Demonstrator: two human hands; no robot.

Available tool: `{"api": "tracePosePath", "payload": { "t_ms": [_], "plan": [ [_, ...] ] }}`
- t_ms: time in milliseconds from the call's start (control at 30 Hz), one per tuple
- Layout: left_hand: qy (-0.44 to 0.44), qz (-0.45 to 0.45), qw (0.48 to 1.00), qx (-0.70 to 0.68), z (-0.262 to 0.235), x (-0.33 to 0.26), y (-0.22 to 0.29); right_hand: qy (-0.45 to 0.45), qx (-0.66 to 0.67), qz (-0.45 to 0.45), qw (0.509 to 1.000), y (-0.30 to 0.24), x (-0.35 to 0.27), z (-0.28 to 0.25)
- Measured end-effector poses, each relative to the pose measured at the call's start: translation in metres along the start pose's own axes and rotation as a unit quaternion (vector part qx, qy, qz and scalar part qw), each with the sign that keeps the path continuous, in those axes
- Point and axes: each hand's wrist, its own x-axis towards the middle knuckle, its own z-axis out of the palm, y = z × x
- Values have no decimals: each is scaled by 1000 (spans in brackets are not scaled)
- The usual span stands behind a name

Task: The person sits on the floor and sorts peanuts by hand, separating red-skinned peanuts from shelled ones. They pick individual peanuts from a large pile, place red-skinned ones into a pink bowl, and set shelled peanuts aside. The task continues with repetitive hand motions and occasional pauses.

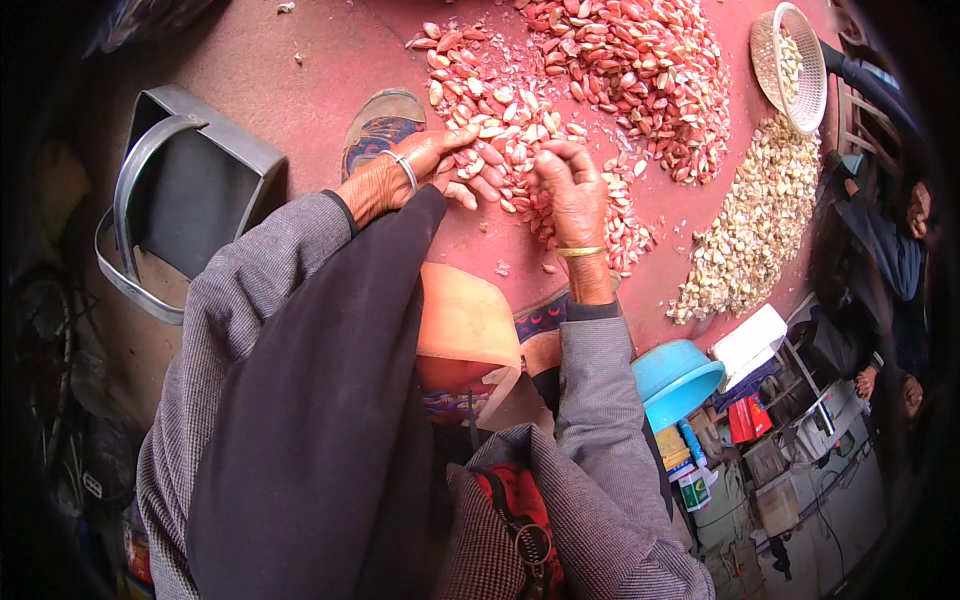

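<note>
Head view, near strip: a strewn band of pink-red, clove-shaped pieces [515, 120] is spread on the red floor [705, 195], directly under and beyond both hands; its long axis is slanted from upper left to lower right, while single pieces are turned every way.
Left hand, silver bangle: the left hand [440, 165] is held over the band's near edge, fingers pointed rightward and parted from the thumb; whether a piece is cradled cannot be told.
Right hand, gold-coloured bangle: the right hand [577, 205] is held across from it, fingers curled toward the left; whether anything is pinched cannot be told.
Nearer hand: the band's lower-right end is reached more closely by the right hand, as is the large pink-red heap [650, 80], which is piled farther out.
Outer right: a long pile of pale, cream-coloured pieces [750, 225] is laid well apart from both hands.
</note>
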Motion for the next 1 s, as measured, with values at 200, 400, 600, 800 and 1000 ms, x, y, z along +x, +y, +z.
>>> {"api": "tracePosePath", "payload": {
  "t_ms": [200, 400, 600, 800, 1000],
  "plan": [
    [27, 24, 997, -62, 13, -9, 1, -68, -146, -94, 983, -9, -20, 42],
    [-8, 13, 1000, -20, 8, -3, 1, 0, -117, -105, 988, -8, -16, 24],
    [28, 22, 999, -37, 9, -13, 7, 30, -45, -45, 998, 11, -14, 7],
    [8, 222, 975, 15, 72, -57, 109, 14, -56, -54, 997, 12, -23, 20],
    [46, 422, 905, -2, 158, -56, 255, -5, -106, -121, 987, 14, -35, 25]
  ]
}}
